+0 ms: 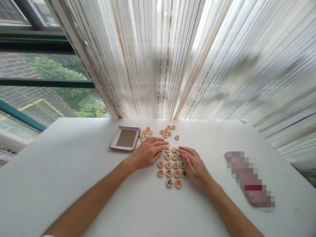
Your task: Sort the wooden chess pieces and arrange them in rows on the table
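Note:
Round wooden Chinese chess pieces (pixel 169 172) with red and black characters lie in rough rows between my hands on the white table. My left hand (pixel 148 153) reaches in from the left, palm down, fingers stretched over the upper-left pieces and partly hiding them. Its fingertips are at a black-marked piece (pixel 168 144) and a red one below; whether they press on them I cannot tell. On the right, my right hand (pixel 194 164) lies with fingers extended along the rows' edge. Its fingertips come close to a red-marked piece (pixel 174 149). Neither hand holds anything that I can see.
Beyond my hands lie a loose group of red-marked pieces (pixel 166 130) and a cluster of mostly blank-faced pieces (pixel 147 135). An open shallow box (pixel 113 147) sits left of them. A blurred-out long object (pixel 249 181) lies at right. Curtains (pixel 153 65) hang behind the table (pixel 81 164).

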